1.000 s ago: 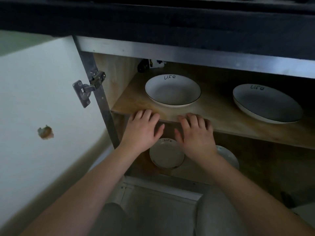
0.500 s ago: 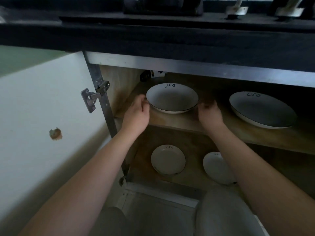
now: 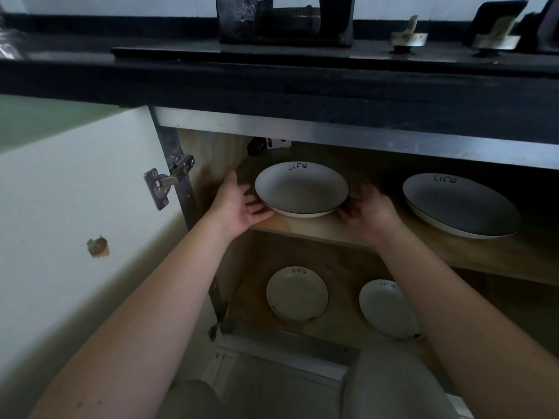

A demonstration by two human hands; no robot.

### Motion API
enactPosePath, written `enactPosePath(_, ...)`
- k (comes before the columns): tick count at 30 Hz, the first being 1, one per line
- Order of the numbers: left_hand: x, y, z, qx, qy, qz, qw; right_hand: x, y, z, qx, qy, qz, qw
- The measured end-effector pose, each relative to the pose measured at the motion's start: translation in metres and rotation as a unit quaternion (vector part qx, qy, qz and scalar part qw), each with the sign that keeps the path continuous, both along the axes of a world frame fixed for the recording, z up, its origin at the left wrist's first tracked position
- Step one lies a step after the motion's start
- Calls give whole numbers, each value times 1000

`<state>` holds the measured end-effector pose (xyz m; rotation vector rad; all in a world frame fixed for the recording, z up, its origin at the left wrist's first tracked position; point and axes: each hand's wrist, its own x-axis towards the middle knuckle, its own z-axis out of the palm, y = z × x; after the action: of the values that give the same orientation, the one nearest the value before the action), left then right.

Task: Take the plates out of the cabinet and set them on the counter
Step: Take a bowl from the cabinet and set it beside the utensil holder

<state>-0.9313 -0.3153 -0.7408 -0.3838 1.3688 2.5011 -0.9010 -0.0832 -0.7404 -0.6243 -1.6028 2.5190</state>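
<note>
**A:** On the upper shelf [image 3: 317, 226] of the open cabinet, both hands have moved in since a second ago. Back then they were resting flat on the shelf's front edge; now they're on either side of the deep plate [image 3: 301, 189]. The left hand [image 3: 239, 207] is at the plate's 8 o'clock with its fingers slid under the rim, and the right hand [image 3: 367, 208] is at 4 o'clock doing the same.

**B:** So it's actually gripped?

**A:** Kinda. Fingers look loosely curved and cupping the underside, thumbs up beside the rim. I can't tell if the plate is off the wood yet; looks like it's still sitting on it.

**B:** And the other plates?

**A:** Haven't budged. The big plate [image 3: 459, 204] is at 3 o'clock from the deep one on the same shelf, well apart. Down on the bottom shelf there's a small plate [image 3: 296, 293] at 6 o'clock, plus a second small plate [image 3: 385, 309] just right of it, partly behind the right forearm.

**B:** So nothing's on the counter [image 3: 272, 77] yet?

**A:** No plates that I can see up at 12 o'clock, only the stove [image 3: 284, 24] and its knobs. My read: this is the first of four, and the lift is about to start. It needs to clear the metal rail above the shelf on the way out.
</note>
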Motion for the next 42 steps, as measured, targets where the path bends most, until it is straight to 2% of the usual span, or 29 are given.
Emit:
enactPosePath(4,9,-11,1,-34,-38,-6,999,10,8,1,-32,-35,21,999)
enactPosePath(8,16,-21,4,-72,-59,-58,994,13,13,0,58,-43,21,997)
enactPosePath(10,18,-20,8,-88,-62,-60,992,12,12,4,74,-35,22,996)
enactPosePath(21,29,-8,13,-153,-57,-27,986,33,16,18,-57,-67,91,992)
enactPosePath(27,54,-13,8,-176,-54,-18,983,58,22,15,-71,-63,140,986)
enactPosePath(34,89,-30,-1,-210,-9,-12,978,81,20,2,-96,-58,160,981)
enactPosePath(42,105,-47,-13,-228,-1,9,974,91,11,-7,-76,-81,173,979)
